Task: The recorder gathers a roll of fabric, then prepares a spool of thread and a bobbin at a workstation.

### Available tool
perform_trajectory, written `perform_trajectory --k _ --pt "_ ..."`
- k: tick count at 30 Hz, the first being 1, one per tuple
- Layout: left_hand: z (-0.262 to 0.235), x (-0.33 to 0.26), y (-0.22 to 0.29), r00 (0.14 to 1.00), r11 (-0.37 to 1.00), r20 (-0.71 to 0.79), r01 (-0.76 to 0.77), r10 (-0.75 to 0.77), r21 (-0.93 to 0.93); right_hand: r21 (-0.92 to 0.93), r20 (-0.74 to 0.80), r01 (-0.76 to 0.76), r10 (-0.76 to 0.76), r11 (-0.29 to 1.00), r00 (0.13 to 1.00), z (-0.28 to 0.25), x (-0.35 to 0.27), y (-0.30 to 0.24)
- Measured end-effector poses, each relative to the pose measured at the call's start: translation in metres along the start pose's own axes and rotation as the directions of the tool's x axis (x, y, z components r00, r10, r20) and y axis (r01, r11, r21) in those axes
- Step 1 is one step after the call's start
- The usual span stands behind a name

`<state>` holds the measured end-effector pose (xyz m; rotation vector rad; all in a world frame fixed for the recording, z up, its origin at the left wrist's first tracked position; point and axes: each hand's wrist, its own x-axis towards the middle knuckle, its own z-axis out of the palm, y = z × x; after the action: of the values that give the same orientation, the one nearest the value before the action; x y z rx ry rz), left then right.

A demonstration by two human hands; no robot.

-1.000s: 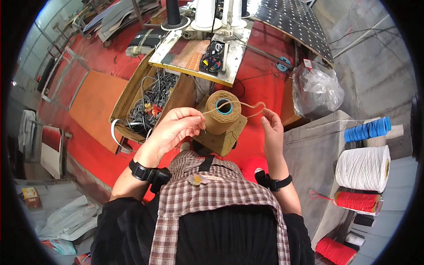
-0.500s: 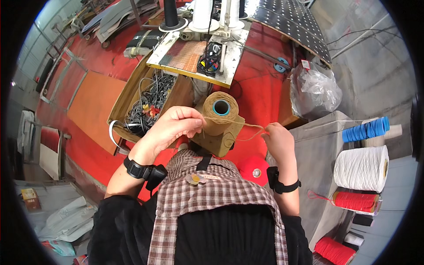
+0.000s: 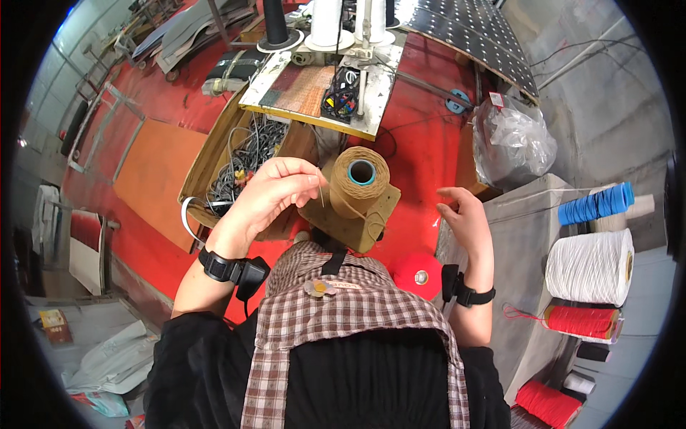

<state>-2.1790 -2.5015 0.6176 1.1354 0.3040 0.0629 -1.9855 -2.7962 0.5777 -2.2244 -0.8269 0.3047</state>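
My left hand (image 3: 275, 191) is pinched closed on a thin, light-coloured needle (image 3: 321, 196) that points down from the fingertips. Just right of it, a cone of brown twine (image 3: 350, 204) with a blue-rimmed core stands upright on a worn wooden stand (image 3: 384, 207). A loose length of the twine hangs over the cone's front and lies on the stand. My right hand (image 3: 466, 218) is held apart from the cone, thumb and fingers spread, with nothing visible in it. Whether twine runs to the needle is too fine to see.
A yellow-edged machine table (image 3: 286, 114) carrying thread cones stands ahead. Left of the stand is a wooden box (image 3: 196, 171) of tangled cords. A red cone (image 3: 416, 277) sits close on my right. Along the right, a grey bench (image 3: 514, 236) adjoins blue, white and red spools.
My right hand has let go of the brown twine stretched between my hands and moved right, its fingers opening. The twine now droops by the cone. My left hand has risen slightly.
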Motion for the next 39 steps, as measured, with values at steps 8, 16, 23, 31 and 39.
perform_trajectory --k 8,16,23,31,39 --pt "0.022 0.012 -0.011 0.994 0.977 0.026 0.112 -0.109 -0.184 0.266 -0.267 0.398 -0.329 0.878 0.906 0.023 -0.009 -0.071" --pt "0.034 0.015 -0.026 0.958 0.883 0.17 0.278 -0.229 -0.378 0.211 -0.217 0.681 -0.646 0.701 0.732 0.06 0.005 -0.1" --pt "0.032 0.01 -0.036 0.952 0.89 0.207 0.288 -0.225 -0.353 0.266 -0.235 0.689 -0.648 0.675 0.725 0.063 0.012 -0.105" --pt "0.038 0.006 -0.007 0.944 0.799 0.255 0.315 -0.208 -0.512 0.792 -0.048 0.162 -0.205 0.589 0.978 0.05 0.011 -0.076" --pt "0.043 0.009 -0.013 0.933 0.885 0.349 0.234 -0.088 -0.402 0.893 0.29 -0.168 -0.247 0.418 0.925 0.073 0.004 -0.076"
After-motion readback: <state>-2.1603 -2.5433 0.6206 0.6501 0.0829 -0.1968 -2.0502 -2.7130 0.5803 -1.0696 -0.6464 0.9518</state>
